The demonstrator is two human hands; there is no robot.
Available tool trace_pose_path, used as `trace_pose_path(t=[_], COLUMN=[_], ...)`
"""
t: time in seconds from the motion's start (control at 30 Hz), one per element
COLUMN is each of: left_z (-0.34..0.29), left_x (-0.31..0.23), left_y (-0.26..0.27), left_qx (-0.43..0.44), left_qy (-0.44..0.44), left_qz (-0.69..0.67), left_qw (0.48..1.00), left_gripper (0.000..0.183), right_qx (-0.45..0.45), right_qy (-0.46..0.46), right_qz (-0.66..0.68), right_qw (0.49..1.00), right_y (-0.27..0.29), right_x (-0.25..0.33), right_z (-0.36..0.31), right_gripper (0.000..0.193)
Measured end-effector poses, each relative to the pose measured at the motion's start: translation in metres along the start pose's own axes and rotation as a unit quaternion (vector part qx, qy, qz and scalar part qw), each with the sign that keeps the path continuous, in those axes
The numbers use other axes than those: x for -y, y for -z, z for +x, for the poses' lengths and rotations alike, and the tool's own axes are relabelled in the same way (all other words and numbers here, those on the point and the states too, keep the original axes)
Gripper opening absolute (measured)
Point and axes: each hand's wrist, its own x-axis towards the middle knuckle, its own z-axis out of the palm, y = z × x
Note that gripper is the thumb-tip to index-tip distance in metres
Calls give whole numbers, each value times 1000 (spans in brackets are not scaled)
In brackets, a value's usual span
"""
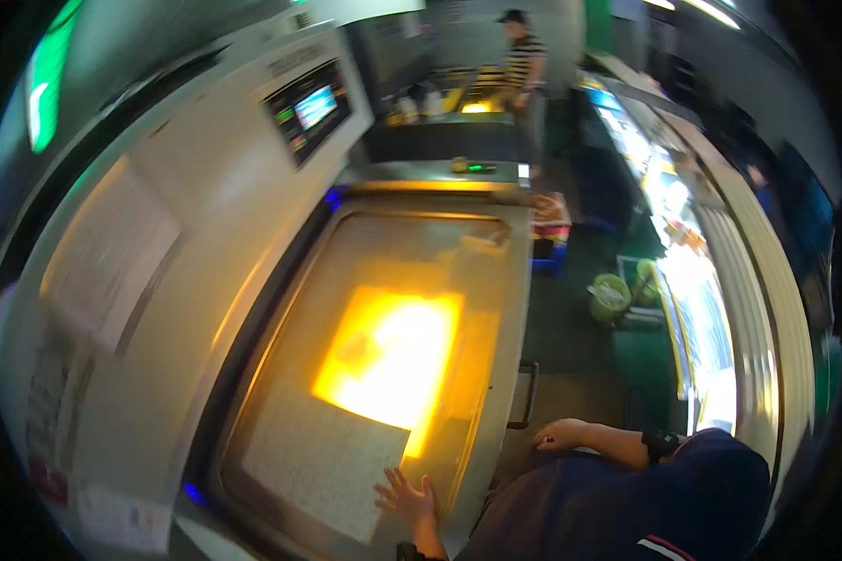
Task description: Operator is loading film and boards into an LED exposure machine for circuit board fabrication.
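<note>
We see the left hand [407, 497] with its fingers spread and holding nothing, at the near right part of the wide framed tray [516, 280]; whether the palm touches the surface, we cannot tell. The right hand [559, 434] is near the body, its fingers loosely curled; if something is hidden inside, we cannot tell. The tray lies before us, beside the pale machine [225, 187].

In our judgement, if the left hand pressed or slid there, it could mark the surface or shift anything loose below it. If the frame moved while the fingers are inside its rim, they could be pinched. The strong glare could hide dust or a crease, and the side handle [530, 397] could catch the clothing.

As for containers, the tray holds a bright yellow lit area [393, 351]. On the right, the green bucket [608, 297] has something whitish inside. Beyond the tray, the blue crate [548, 257] is too blurred for us to know its contents.
</note>
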Motion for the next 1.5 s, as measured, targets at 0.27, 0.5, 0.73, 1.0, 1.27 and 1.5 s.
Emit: trace_pose_path(t=[0.27, 0.5, 0.73, 1.0, 1.27, 1.5], left_z=[2, 35, 20, 19, 4, 15], left_x=[-15, -60, -35, -39, -236, -234], left_y=[65, 40, 23, -22, 14, 37], left_qx=[-75, -56, 12, 145, 42, 56], left_qy=[-229, -282, -147, 70, 79, 71], left_qz=[148, 98, 101, -23, -35, -47], left_qw=[959, 953, 984, 987, 995, 995], left_gripper=[89, 85, 83, 80, 62, 62], right_qx=[42, -44, -15, 94, 95, 20], right_qy=[-152, -303, -237, -108, 15, 119], right_qz=[-26, 185, 154, 115, -120, -275], right_qw=[987, 934, 959, 983, 988, 954], right_y=[-53, -105, -68, -24, 93, 174], right_x=[-19, -38, -27, -98, -169, -249], right_z=[-35, -118, -82, 66, 182, 264], right_gripper=[42, 42, 42, 50, 62, 52])
